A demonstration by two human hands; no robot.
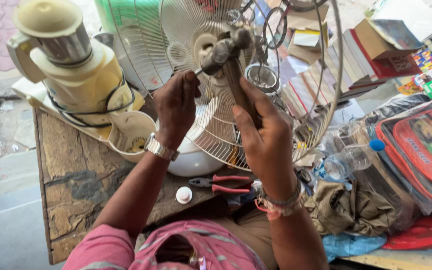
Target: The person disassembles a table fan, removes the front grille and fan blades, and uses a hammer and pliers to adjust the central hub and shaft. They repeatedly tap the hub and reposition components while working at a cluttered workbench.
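Your right hand (266, 135) grips the worn wooden-handled steel hammer (228, 55), handle upright, head just above the small metal pin (197, 71) your left hand (176, 102) pinches at the white wire fan guard's (216, 130) hub; red-handled pliers (221, 184) lie below.

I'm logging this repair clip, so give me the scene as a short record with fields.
left hand: pinching a small metal part against the fan grille
right hand: gripping a hammer by its wooden handle, head up
bench: worn wooden table
beside: cream mixer grinder, red-handled pliers, plastic bottle
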